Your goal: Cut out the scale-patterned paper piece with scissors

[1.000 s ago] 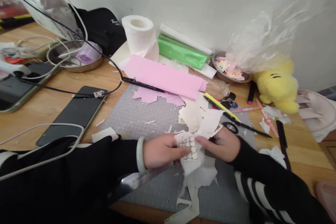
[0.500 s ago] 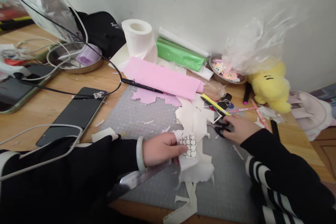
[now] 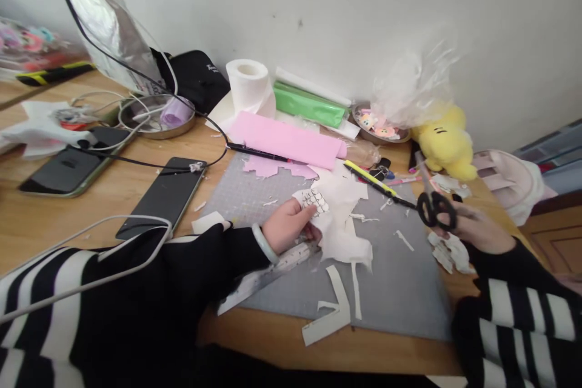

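Observation:
My left hand (image 3: 287,225) pinches a white paper piece (image 3: 314,200) drawn with a black scale pattern, holding it just above the grey cutting mat (image 3: 400,291). More white paper (image 3: 343,236) hangs from it onto the mat. My right hand (image 3: 479,229) is raised over the mat's right edge and grips small black-handled scissors (image 3: 434,203), blades pointing up and away. A metal ruler (image 3: 268,270) lies under my left wrist. Both arms wear black sleeves with white stripes.
A pink roll (image 3: 284,140), green roll (image 3: 309,104), toilet paper roll (image 3: 249,82) and yellow plush toy (image 3: 440,142) line the wall. Two phones (image 3: 166,194) (image 3: 68,167) and cables lie left. Pens (image 3: 379,183) and paper scraps (image 3: 330,321) litter the wooden table (image 3: 59,218).
My right hand let go of the paper, reached right to the scissors, and now holds them lifted. My left hand kept the patterned piece. The view shifted left and back.

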A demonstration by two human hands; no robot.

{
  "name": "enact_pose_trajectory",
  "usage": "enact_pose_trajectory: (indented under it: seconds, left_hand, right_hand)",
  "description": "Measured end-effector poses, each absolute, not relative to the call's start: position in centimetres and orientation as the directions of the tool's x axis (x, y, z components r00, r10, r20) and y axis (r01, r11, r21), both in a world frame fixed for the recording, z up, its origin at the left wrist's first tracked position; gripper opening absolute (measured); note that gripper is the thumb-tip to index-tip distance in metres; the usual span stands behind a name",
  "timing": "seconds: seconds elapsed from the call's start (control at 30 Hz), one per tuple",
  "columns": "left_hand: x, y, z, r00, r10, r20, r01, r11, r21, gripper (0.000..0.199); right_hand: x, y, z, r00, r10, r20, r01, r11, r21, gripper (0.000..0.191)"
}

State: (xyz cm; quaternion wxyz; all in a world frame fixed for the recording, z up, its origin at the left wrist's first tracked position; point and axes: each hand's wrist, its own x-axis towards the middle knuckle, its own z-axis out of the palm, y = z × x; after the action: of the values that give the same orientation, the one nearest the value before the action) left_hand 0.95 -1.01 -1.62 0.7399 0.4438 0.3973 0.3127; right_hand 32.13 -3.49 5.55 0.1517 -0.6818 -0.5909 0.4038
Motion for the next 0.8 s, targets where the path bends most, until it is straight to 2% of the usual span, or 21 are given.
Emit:
enact_pose_trajectory:
  seconds: [0.03,0.07,0.1,0.13,0.17,0.3,0.43,0.5,0.67,0.8]
  left_hand:
    - [1.0,-1.0,-1.7,0.458,0.836,-0.302,-0.122,0.396,0.910,0.025]
    - [1.1,-1.0,-1.7,0.432,0.853,-0.292,-0.130,0.380,0.916,0.027]
    - [1.1,-1.0,-1.8,0.409,0.868,-0.282,-0.137,0.363,0.922,0.028]
    - [1.1,-1.1,-1.8,0.381,0.885,-0.269,-0.145,0.344,0.928,0.027]
    - [1.2,-1.1,-1.7,0.357,0.898,-0.256,-0.149,0.325,0.934,0.026]
    - [1.1,-1.7,-1.2,0.288,0.937,-0.200,-0.135,0.246,0.960,0.025]
    - [0.8,-2.1,-0.6,0.261,0.956,-0.130,-0.102,0.161,0.982,0.028]
    - [0.6,-2.2,-0.4,0.265,0.959,-0.097,-0.080,0.123,0.989,0.030]
    - [0.4,-2.3,-0.6,0.338,0.938,-0.074,-0.045,0.095,0.994,0.026]
    - [0.7,-2.2,-1.4,0.433,0.895,-0.101,-0.064,0.143,0.988,0.020]
  right_hand:
    - [31.8,-3.9,5.4,-0.034,0.962,-0.271,0.482,-0.222,-0.848,0.035]
    - [31.1,-4.3,5.2,-0.063,0.976,-0.207,0.262,-0.184,-0.947,0.038]
    - [30.0,-4.8,5.0,-0.081,0.981,-0.175,0.187,-0.158,-0.970,0.044]
    - [28.5,-5.3,4.7,-0.104,0.981,-0.162,0.131,-0.148,-0.980,0.045]
    - [26.8,-5.9,4.4,-0.130,0.982,-0.137,-0.018,-0.141,-0.990,0.042]
    - [20.1,-8.3,3.0,-0.420,0.892,-0.167,-0.343,-0.326,-0.881,0.033]
    - [17.1,-9.0,1.9,-0.519,0.842,-0.147,-0.425,-0.404,-0.810,0.035]
    - [17.1,-8.5,1.9,-0.493,0.857,-0.154,-0.450,-0.402,-0.798,0.032]
    - [18.2,-6.0,2.1,-0.340,0.937,-0.082,-0.397,-0.222,-0.890,0.027]
    - [17.9,-4.3,1.4,-0.300,0.948,-0.106,-0.335,-0.208,-0.919,0.029]
